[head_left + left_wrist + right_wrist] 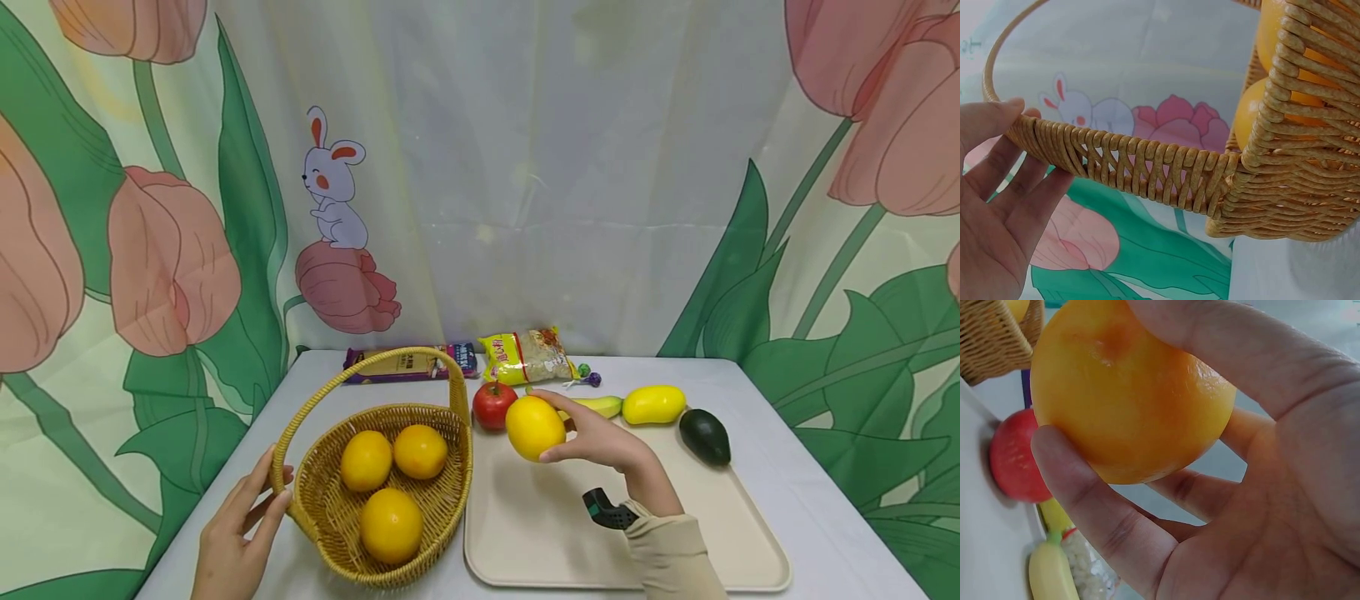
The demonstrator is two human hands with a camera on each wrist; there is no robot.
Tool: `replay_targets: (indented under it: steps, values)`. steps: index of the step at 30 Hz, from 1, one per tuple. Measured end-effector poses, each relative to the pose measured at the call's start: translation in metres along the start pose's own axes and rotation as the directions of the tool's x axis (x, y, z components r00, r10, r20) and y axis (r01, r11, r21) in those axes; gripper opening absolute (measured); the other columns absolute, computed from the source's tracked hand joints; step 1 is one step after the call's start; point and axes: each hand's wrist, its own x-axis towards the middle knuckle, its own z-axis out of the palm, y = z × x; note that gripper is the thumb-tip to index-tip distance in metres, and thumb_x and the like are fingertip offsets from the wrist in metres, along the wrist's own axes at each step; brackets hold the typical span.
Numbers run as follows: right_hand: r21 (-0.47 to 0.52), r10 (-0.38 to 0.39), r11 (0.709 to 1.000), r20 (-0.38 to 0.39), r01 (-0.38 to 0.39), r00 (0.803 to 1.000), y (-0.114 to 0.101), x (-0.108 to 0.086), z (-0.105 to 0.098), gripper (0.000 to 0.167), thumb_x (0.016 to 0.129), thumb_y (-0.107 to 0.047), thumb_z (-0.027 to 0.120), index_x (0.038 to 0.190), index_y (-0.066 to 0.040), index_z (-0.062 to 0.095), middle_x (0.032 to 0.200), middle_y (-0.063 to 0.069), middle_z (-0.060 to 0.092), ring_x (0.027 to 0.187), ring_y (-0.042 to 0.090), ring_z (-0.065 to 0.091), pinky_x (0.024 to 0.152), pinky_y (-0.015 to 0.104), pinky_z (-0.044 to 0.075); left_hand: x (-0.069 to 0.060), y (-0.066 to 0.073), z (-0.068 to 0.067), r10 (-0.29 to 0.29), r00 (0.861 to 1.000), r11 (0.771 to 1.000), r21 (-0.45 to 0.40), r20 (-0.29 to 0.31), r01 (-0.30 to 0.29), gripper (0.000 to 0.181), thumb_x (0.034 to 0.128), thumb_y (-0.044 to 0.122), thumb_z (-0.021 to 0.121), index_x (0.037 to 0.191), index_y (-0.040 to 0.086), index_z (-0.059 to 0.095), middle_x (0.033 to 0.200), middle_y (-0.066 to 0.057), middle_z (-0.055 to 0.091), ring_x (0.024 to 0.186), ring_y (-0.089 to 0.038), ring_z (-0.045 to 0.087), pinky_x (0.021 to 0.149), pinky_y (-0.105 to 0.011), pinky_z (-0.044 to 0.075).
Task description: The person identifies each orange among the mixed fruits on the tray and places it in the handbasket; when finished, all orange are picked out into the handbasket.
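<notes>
My left hand (pixel 238 529) pinches the handle (pixel 1141 165) of a wicker basket (pixel 315 533) near its left base, thumb on one side and fingers on the other. Three oranges (pixel 392 526) lie inside that basket. Between thumb and fingers of my right hand (pixel 603 442) is another yellow-orange orange (pixel 1129 400), held up above the left part of a beige tray (pixel 540 533). Just behind the held orange sits a red tomato-like fruit (pixel 494 406). A banana (pixel 600 406) is partly hidden behind the right hand.
A yellow mango (pixel 654 404) and a dark green avocado (pixel 705 437) lie along the tray's far right side. Farther back are a purple snack packet (pixel 405 364), a yellow-and-clear packet (pixel 528 356) and small lollipops (pixel 592 379). A printed curtain (pixel 480 167) hangs behind the table.
</notes>
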Motion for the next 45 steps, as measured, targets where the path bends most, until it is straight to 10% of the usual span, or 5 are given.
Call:
replay_targets:
  steps: [45]
  values:
    - [-0.086,-0.135,0.986,0.072,0.141,0.988,-0.032,0.021,0.014,0.088,0.073,-0.030,0.082,0.146,-0.028,0.034,0.141,0.001,0.044,0.113,0.023,0.051,0.093,0.036,0.049,0.000,-0.001,-0.001,0.039,0.999,0.999,-0.027,-0.015,-0.039,0.067,0.0844,-0.008,0.063,0.141,0.022,0.045,0.105,0.031,0.049,0.101,0.025,0.044,0.079,0.006,0.044]
